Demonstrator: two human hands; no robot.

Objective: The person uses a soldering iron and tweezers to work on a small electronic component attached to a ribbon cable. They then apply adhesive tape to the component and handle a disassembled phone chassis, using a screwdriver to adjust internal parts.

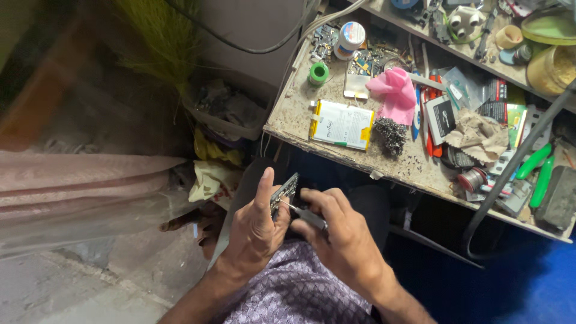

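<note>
- Purple patterned sleeves (pixel 294 294) sit closest to the lens, with both forearms rising out of them toward the lap.
- Beyond the fingertips, up and to the right, runs a worn workbench (pixel 288 117), its dusty top crowded with small parts and tools.
- Left hand (pixel 255 231) is clenched round a phone frame with circuit board (pixel 284 193); the thumb stands up along its near edge and the other fingers wrap behind, out of sight.
- Right hand (pixel 342 231) is closed on a small screwdriver (pixel 307 216), pinched between thumb and forefinger, the metal tip aimed left at the board and seemingly touching it.
- That frame with board looks light, thin and stiff, but I judge it fragile: the exposed parts would not stand pressing or bending. Its bare edges are the safe hold, which is where the left fingers already sit.
- It lies tilted, just above the left fingers and just left of the right fingertips, held over the lap and well below the bench edge.
- A flat white battery pack (pixel 341 124) rests on the bench straight above the fingers.
- A pink cloth (pixel 396 93) lies up and right of them, beside the battery.
- A tangle of metal wool (pixel 391 135) sits just under that cloth.
- A green tape roll (pixel 318 74) stands farthest up from the thumb, near a white capped jar (pixel 350 37).
</note>
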